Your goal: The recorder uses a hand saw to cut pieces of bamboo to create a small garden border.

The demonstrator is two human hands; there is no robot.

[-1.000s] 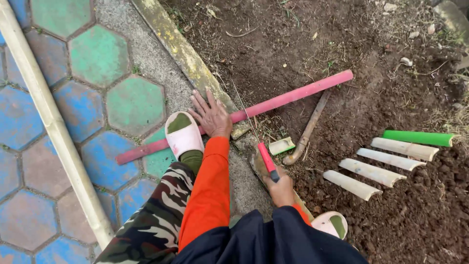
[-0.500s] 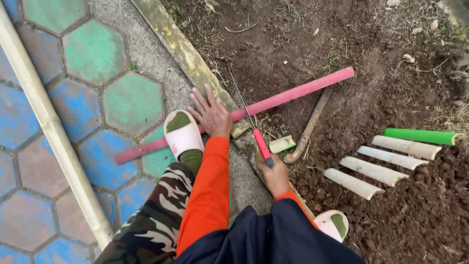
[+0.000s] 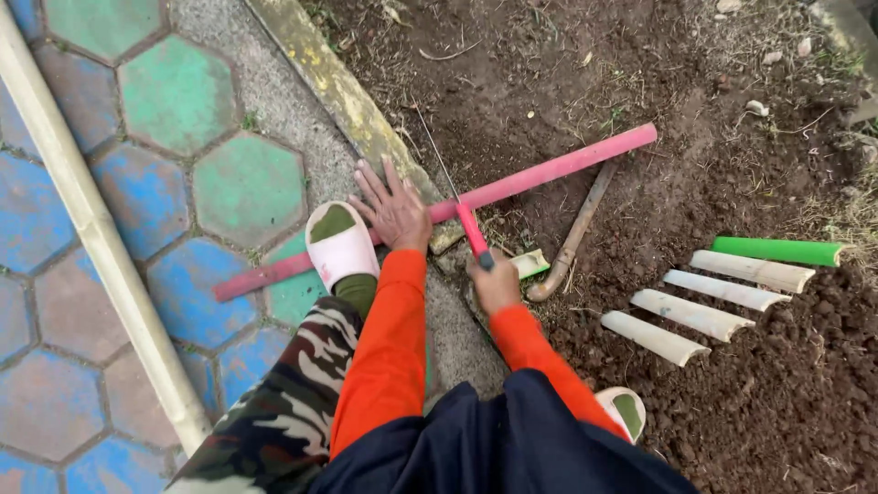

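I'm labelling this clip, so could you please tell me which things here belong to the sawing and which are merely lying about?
In use:
- pink pole, pinned by left hand and slippered foot
- red-handled saw in right hand

Lying about:
- cut pale pieces and green piece on soil
- pale pole on paving
- curved stick

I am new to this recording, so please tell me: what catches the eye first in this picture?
First is the long pink pole lying across the curb from the paving to the soil, pinned by the left hand and a white slipper. The right hand holds a red-handled saw against it. At right, cut pale pieces and a green one lie in a row on the soil.
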